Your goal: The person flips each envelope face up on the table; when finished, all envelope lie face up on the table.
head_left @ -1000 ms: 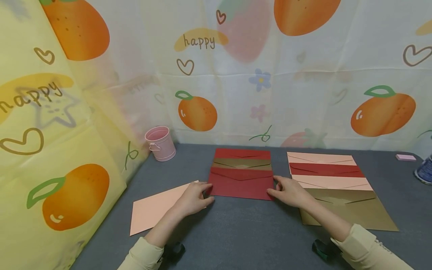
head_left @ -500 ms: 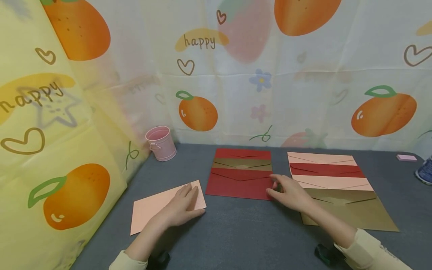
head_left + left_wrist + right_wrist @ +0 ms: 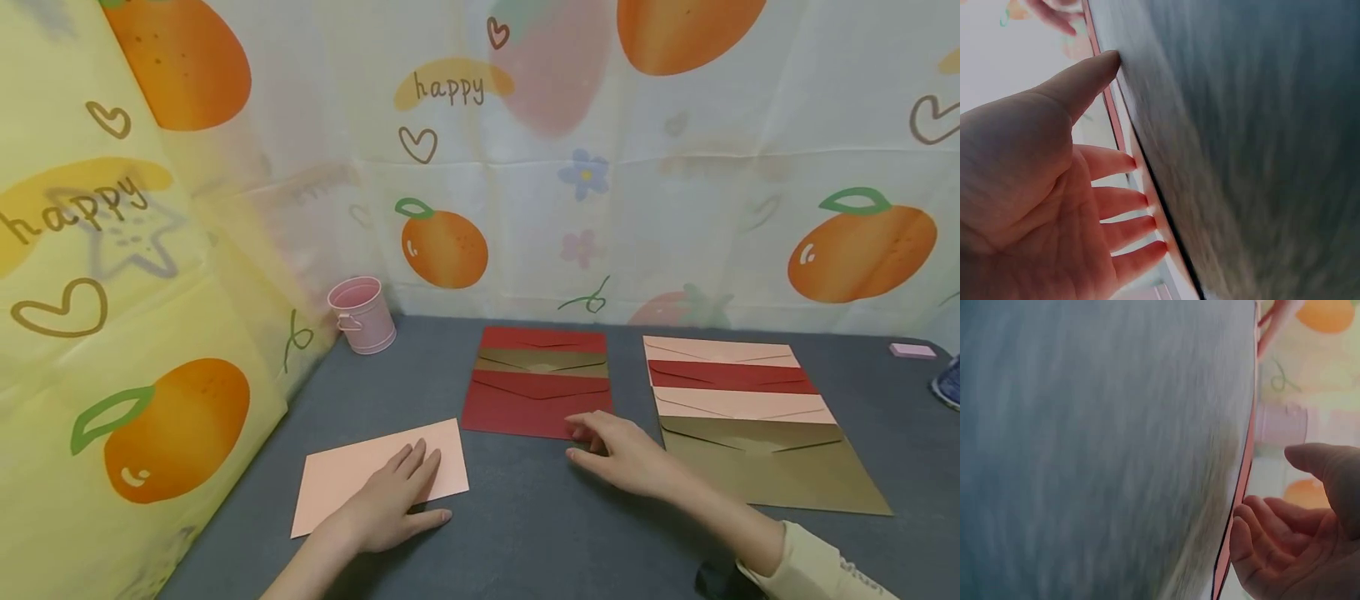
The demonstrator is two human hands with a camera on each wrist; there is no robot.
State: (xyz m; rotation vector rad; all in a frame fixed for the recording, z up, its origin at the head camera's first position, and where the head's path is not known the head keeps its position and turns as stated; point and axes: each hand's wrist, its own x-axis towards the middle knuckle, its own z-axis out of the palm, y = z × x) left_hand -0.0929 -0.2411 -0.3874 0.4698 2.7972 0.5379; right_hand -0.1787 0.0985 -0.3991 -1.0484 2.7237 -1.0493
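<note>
My left hand rests with straight, spread fingers on a plain pink envelope that lies slightly slanted at the left. In the left wrist view its fingertips press down on the paper's edge, with the thumb apart. My right hand is over the lower right corner of a large red envelope, fingers loosely bent and holding nothing; contact is hard to tell. Above that envelope's flap show an olive-gold envelope and another red envelope, overlapping in a column.
A second column at the right has pink, red, pink and a large gold envelope in front. A small pink bucket stands back left. A pink block and a blue object are at far right. A fruit-print curtain hangs behind.
My left hand has left the red envelope and come down on the pink one, which has turned straighter and slid nearer. My right hand has drawn off the red envelope's right edge, leftward and nearer.
</note>
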